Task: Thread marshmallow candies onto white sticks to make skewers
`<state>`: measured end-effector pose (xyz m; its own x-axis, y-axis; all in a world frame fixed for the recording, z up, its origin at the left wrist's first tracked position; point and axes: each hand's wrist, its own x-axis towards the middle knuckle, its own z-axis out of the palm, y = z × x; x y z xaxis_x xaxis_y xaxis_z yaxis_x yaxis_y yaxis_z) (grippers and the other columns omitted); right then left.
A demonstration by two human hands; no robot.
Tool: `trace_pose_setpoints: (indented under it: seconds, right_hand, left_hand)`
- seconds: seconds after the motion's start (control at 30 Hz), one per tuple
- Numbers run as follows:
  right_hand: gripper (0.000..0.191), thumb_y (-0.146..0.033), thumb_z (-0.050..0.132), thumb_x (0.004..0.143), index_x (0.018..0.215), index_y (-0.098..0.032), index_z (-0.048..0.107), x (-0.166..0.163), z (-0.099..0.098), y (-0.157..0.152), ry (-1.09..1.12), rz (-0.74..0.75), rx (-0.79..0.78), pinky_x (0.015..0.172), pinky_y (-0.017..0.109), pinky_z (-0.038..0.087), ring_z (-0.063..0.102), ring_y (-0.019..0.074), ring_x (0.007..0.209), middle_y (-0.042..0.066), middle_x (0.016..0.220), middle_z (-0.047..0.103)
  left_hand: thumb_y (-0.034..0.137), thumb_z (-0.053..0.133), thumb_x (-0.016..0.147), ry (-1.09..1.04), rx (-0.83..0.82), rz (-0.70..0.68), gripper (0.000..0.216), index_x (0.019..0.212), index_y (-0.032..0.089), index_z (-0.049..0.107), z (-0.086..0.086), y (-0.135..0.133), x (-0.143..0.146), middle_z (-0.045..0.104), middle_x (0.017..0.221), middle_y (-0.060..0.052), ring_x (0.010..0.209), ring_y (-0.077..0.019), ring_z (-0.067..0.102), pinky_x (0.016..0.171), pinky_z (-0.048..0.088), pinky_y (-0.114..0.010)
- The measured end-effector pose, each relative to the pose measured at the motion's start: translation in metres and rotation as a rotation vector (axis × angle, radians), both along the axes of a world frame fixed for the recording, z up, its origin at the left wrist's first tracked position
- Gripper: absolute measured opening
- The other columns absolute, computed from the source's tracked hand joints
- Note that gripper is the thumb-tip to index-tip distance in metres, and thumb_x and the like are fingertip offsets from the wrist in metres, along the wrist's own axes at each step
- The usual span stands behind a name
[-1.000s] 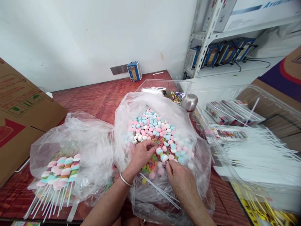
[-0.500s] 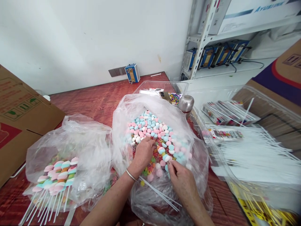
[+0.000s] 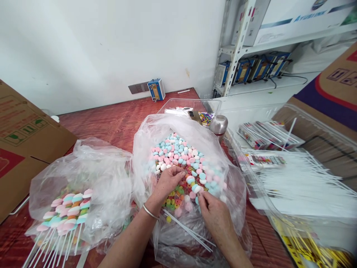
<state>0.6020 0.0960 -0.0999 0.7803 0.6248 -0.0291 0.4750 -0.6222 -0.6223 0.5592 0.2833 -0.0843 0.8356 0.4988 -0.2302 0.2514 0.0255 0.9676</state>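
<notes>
My right hand (image 3: 216, 210) is closed at the lower end of a candy skewer (image 3: 193, 183), which has blue, white and pink domed sweets with yellow-green gummies between them; its stick is hidden by the hand. Over the gummy rings (image 3: 175, 197), my left hand (image 3: 170, 180) has thumb and fingers pinched together. Whatever is between those fingertips is too small to make out. Both hands are inside the opening of a large clear plastic bag (image 3: 145, 137). Loose pink, blue and white domed sweets (image 3: 178, 149) fill its far part. Several white sticks (image 3: 189, 232) lie across its near edge.
On the left, another plastic bag (image 3: 106, 160) holds finished-looking candy skewers (image 3: 68, 210) beside a cardboard box (image 3: 25, 141). A clear bin (image 3: 267, 201) of white sticks (image 3: 301, 186) stands at right. Behind the sweets are a metal flask (image 3: 219, 124) and a phone (image 3: 195, 116).
My left hand has shifted slightly left and down, its fingertips drawn together above the gummy rings. The right hand keeps its hold on the skewer. The view has moved slightly.
</notes>
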Motion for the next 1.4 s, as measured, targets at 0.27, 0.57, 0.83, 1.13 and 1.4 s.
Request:
trace_pose_setpoints:
  seconds: [0.27,0.57,0.83,1.13,1.4]
  right_hand:
    - [0.036,-0.025,0.033,0.096,0.088,-0.019,0.068,-0.006,0.004,0.001,-0.126,0.064,0.139,0.066,0.027,0.045,0.067,0.0208,0.078,0.008,0.085,0.072]
    - [0.046,-0.031,0.028,0.100,0.107,-0.018,0.071,-0.014,-0.011,-0.019,-0.203,0.078,0.054,0.058,0.032,0.055,0.075,0.0254,0.076,0.012,0.101,0.077]
    - [0.048,-0.032,0.026,0.100,0.125,-0.018,0.065,-0.021,-0.007,-0.012,-0.207,0.061,0.066,0.059,0.032,0.057,0.076,0.0266,0.084,0.013,0.114,0.074]
    - [0.042,-0.052,0.049,0.089,0.104,-0.020,0.072,-0.004,-0.005,0.022,0.478,-0.056,0.453,0.057,0.028,0.050,0.064,0.0195,0.066,0.007,0.080,0.071]
    - [0.051,-0.065,0.074,0.064,0.078,-0.019,0.056,0.002,-0.010,0.018,1.088,-0.329,0.691,0.036,0.016,0.008,0.013,0.0022,0.040,-0.013,0.049,0.030]
  left_hand:
    - [0.029,0.082,0.071,-0.174,-0.597,0.033,0.032,0.095,0.013,0.069,0.003,-0.013,-0.003,0.070,0.089,-0.005,0.081,-0.0159,0.065,0.079,0.051,-0.028]
    - [0.039,0.066,0.086,-0.368,-0.943,0.163,0.026,0.093,0.013,0.066,0.009,-0.057,-0.002,0.066,0.091,-0.008,0.085,-0.0206,0.066,0.079,0.053,-0.034]
    - [0.039,0.074,0.079,-0.469,-1.026,0.316,0.030,0.086,0.014,0.060,0.011,-0.088,0.005,0.060,0.082,-0.003,0.069,-0.0119,0.058,0.071,0.049,-0.028]
    - [0.042,0.066,0.081,-0.317,-0.677,0.348,0.027,0.090,0.018,0.061,0.000,-0.081,0.005,0.065,0.087,-0.004,0.085,-0.0176,0.061,0.079,0.047,-0.029]
    - [0.023,0.052,0.089,0.024,0.663,0.155,0.016,0.095,0.019,0.066,0.018,-0.003,0.054,0.065,0.102,-0.008,0.099,-0.0220,0.059,0.088,0.044,-0.034]
